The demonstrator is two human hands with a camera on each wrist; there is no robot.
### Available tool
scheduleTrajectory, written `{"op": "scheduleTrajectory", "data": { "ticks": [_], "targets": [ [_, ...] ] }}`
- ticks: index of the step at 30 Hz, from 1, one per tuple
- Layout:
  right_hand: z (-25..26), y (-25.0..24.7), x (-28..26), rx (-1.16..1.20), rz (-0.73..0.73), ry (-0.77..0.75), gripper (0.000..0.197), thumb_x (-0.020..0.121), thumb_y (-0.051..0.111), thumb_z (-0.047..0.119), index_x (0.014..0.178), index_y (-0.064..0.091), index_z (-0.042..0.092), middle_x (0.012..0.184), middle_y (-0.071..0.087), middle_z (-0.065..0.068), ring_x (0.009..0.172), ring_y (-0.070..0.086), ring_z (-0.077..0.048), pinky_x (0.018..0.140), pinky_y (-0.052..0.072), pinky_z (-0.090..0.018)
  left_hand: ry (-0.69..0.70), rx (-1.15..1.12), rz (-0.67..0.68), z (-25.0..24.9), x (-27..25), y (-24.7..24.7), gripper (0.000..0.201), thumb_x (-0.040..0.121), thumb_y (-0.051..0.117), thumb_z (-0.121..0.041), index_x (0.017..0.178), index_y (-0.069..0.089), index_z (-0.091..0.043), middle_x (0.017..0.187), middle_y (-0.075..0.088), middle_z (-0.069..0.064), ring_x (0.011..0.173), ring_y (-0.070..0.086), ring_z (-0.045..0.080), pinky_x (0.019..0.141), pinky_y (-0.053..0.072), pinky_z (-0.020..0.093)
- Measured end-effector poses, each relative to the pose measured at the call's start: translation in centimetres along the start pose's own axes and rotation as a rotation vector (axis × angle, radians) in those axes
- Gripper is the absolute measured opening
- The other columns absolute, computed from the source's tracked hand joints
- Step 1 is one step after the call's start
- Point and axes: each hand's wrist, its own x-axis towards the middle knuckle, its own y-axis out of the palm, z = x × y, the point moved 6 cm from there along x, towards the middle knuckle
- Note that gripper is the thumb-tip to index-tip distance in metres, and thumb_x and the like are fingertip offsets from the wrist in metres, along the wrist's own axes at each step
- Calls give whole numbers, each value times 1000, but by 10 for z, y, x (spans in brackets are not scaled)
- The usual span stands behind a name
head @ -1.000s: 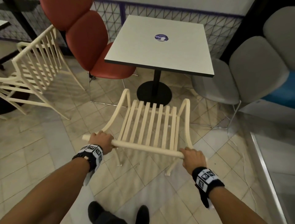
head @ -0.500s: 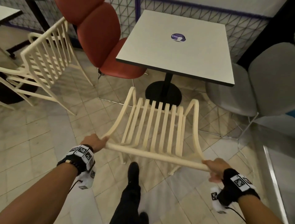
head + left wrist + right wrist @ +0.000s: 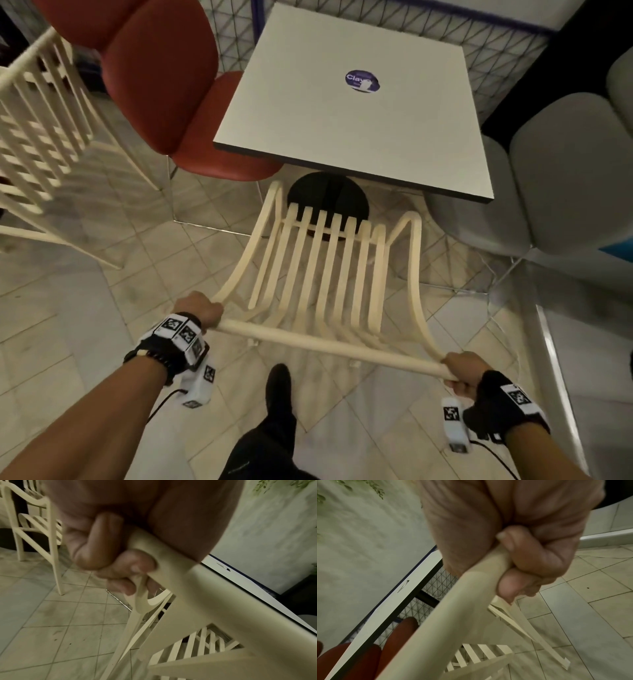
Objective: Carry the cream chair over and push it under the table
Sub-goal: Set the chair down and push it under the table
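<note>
The cream slatted chair (image 3: 322,274) stands in front of me, its seat front just under the near edge of the white square table (image 3: 356,102). My left hand (image 3: 200,310) grips the left end of the chair's top rail (image 3: 325,344), and my right hand (image 3: 460,371) grips the right end. In the left wrist view my fingers (image 3: 106,553) curl round the rail (image 3: 180,577) where it meets the side frame. In the right wrist view my fingers (image 3: 530,555) wrap the rail (image 3: 453,615). The table's black round base (image 3: 327,197) shows behind the slats.
A red padded chair (image 3: 164,85) stands at the table's left side and a grey padded chair (image 3: 555,178) at its right. Another cream slatted chair (image 3: 37,137) is at far left. My foot (image 3: 279,397) is on the tiled floor behind the chair.
The chair has moved forward toward the table, its front now reaching the table's near edge. I stepped forward with it. Both hands keep their grip on the top rail.
</note>
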Motion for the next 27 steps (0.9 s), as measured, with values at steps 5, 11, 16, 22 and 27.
{"op": "scheduleTrajectory", "data": {
  "ticks": [5, 11, 16, 22, 27],
  "targets": [
    [44, -19, 18, 28, -21, 21, 21, 92, 44, 11, 90, 51, -9, 41, 52, -13, 34, 36, -18, 32, 27, -16, 9, -2, -2, -45, 32, -25, 38, 91, 53, -25, 112, 60, 5, 109, 68, 22, 100, 66, 36, 77, 52, 35],
    [92, -38, 34, 84, -67, 6, 30, 92, 48, 13, 100, 55, -15, 43, 51, -13, 26, 36, -15, 32, 28, -15, 42, -15, -16, -81, 61, -46, 37, 91, 52, -25, 108, 64, 5, 105, 71, 21, 99, 67, 35, 73, 49, 32],
    [128, -49, 27, 410, -37, -112, 52, 86, 67, 39, 114, 59, -5, 91, 65, -21, 75, 64, -30, 66, 59, -38, 50, -118, -9, -103, 75, -56, 36, 91, 51, -22, 109, 62, 7, 83, 67, 18, 66, 65, 31, 60, 52, 31],
    [172, -42, -12, -633, -290, -543, 94, 62, 47, 90, 133, 49, 28, 139, 52, -5, 126, 46, -27, 105, 36, -57, 545, 270, -234, -146, 48, -52, 53, 90, 44, -61, 122, 59, -21, 120, 62, 5, 106, 60, 26, 92, 50, 45],
    [187, -24, -23, -866, -202, -728, 103, 51, 36, 94, 129, 52, 30, 121, 62, 2, 106, 59, -21, 97, 47, -43, 736, 457, 23, -168, 28, -10, 66, 74, 38, -85, 105, 60, -31, 84, 69, -8, 77, 64, 13, 81, 54, 39]
  ]
}}
